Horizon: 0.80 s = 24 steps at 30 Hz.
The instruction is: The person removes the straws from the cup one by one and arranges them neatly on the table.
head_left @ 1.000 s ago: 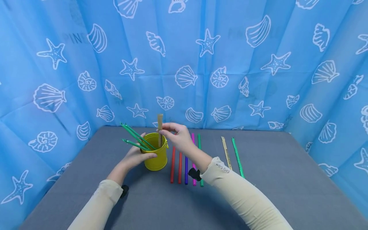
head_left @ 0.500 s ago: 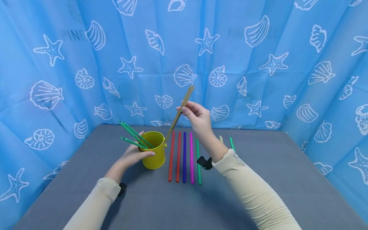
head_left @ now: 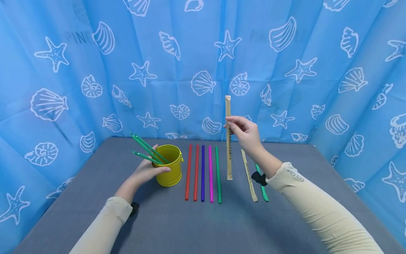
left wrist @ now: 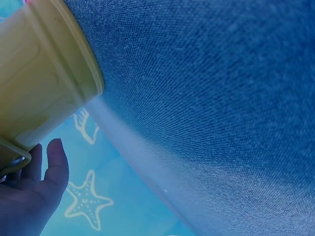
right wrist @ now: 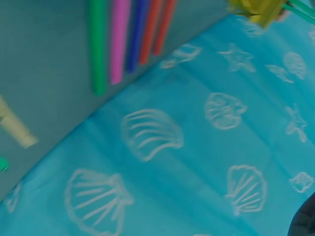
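I have the left hand (head_left: 144,173) curled around the yellow bucket (head_left: 170,175) at the table's (head_left: 190,225) left, three green straws (head_left: 148,149) leaning left out of it. My right hand (head_left: 245,134) pinches a tan straw (head_left: 229,155) upright; I can't tell whether its lower end touches the table. Left of it lie two red sticks (head_left: 188,173), a blue stick (head_left: 203,173), a pink stick (head_left: 210,173) and a green stick (head_left: 218,173); right, another tan straw (head_left: 248,174).

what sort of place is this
Probably a small staged tabletop workspace, perhaps for filming: a blue curtain printed with seashells and starfish hangs around a grey table, where coloured sticks lie side by side near a yellow bucket.
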Each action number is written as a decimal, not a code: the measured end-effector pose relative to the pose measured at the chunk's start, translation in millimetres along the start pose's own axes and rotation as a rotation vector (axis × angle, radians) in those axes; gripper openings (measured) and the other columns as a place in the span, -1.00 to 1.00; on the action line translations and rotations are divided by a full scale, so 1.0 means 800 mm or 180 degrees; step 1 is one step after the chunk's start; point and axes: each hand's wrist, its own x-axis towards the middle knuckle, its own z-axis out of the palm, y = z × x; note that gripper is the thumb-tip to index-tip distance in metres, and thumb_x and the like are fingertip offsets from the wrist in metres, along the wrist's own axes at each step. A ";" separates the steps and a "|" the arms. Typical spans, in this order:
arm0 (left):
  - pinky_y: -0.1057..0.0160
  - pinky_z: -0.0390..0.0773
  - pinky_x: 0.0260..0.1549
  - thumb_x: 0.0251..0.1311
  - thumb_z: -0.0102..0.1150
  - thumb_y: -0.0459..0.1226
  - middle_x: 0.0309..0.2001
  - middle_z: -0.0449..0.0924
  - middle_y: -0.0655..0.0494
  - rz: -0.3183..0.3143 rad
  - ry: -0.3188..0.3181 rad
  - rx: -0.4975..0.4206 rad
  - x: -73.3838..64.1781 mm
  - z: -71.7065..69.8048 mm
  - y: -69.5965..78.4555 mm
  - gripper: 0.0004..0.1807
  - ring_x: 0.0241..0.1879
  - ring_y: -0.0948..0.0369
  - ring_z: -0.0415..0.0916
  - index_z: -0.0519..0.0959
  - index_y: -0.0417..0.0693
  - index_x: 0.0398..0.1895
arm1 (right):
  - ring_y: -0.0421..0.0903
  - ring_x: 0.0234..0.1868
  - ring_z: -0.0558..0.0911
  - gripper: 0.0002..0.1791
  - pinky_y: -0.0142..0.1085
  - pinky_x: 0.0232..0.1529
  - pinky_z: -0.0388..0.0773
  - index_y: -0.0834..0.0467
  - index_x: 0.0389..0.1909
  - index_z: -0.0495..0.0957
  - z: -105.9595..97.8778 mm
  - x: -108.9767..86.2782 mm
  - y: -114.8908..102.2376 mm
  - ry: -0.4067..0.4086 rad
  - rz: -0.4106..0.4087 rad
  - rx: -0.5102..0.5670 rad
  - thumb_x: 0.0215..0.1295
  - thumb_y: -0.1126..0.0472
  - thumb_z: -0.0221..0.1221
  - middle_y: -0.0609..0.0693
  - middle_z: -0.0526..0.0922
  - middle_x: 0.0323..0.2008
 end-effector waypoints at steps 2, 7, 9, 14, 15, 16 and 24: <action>-0.23 0.07 0.32 0.14 0.38 -0.19 0.43 0.07 -0.31 -0.0009 -0.0007 0.0006 0.000 0.001 0.000 0.15 0.38 -0.17 0.09 -0.28 -0.18 0.55 | -0.30 -0.29 0.59 -0.74 -0.48 -0.28 0.56 0.48 0.01 0.53 -0.015 -0.006 0.005 -0.0092 0.0093 -0.0152 0.31 0.51 0.11 -0.07 0.63 -0.30; -0.22 0.07 0.32 0.13 0.40 -0.17 0.44 0.07 -0.29 -0.0081 0.0020 0.0049 0.001 0.003 -0.001 0.16 0.38 -0.16 0.09 -0.26 -0.16 0.55 | -0.26 -0.21 0.53 -0.54 -0.49 -0.26 0.52 0.42 0.19 0.39 -0.047 -0.022 0.014 -0.0360 0.0465 -0.0384 0.27 0.47 0.19 0.20 0.55 -0.18; -0.22 0.07 0.32 0.12 0.41 -0.15 0.44 0.06 -0.29 -0.0111 0.0025 0.0056 0.001 0.003 -0.002 0.16 0.38 -0.16 0.08 -0.25 -0.15 0.55 | -0.26 -0.20 0.52 -0.49 -0.48 -0.26 0.51 0.41 0.23 0.34 -0.059 -0.027 0.018 -0.0474 0.0571 -0.0473 0.26 0.47 0.20 0.26 0.53 -0.16; -0.22 0.06 0.32 0.12 0.40 -0.15 0.45 0.05 -0.28 -0.0119 0.0027 0.0042 0.002 0.003 -0.004 0.17 0.38 -0.16 0.08 -0.26 -0.15 0.55 | -0.25 -0.20 0.52 -0.43 -0.44 -0.24 0.51 0.38 0.27 0.30 -0.086 -0.038 0.029 -0.0693 0.0682 -0.0724 0.24 0.48 0.22 0.30 0.56 -0.16; -0.22 0.06 0.32 0.12 0.40 -0.15 0.45 0.05 -0.28 -0.0112 0.0027 0.0044 0.002 0.002 -0.004 0.16 0.38 -0.16 0.08 -0.26 -0.15 0.55 | -0.24 -0.20 0.52 -0.43 -0.44 -0.23 0.51 0.37 0.27 0.30 -0.091 -0.040 0.031 -0.0720 0.0702 -0.0781 0.24 0.47 0.22 0.30 0.57 -0.16; -0.23 0.06 0.32 0.12 0.40 -0.15 0.45 0.05 -0.28 -0.0106 0.0028 0.0053 0.002 0.002 -0.004 0.16 0.38 -0.16 0.08 -0.26 -0.15 0.55 | -0.23 -0.20 0.52 -0.42 -0.44 -0.23 0.51 0.36 0.27 0.31 -0.096 -0.041 0.033 -0.0740 0.0733 -0.0823 0.23 0.46 0.23 0.29 0.58 -0.16; -0.24 0.05 0.32 0.14 0.39 -0.14 0.44 0.05 -0.29 -0.0074 0.0000 0.0080 -0.001 0.000 -0.001 0.16 0.38 -0.16 0.07 -0.26 -0.17 0.55 | -0.05 -0.14 0.54 -0.43 -0.41 -0.23 0.52 0.34 0.27 0.31 -0.125 -0.048 0.042 -0.0940 0.0887 -0.1065 0.26 0.40 0.24 0.26 0.61 -0.11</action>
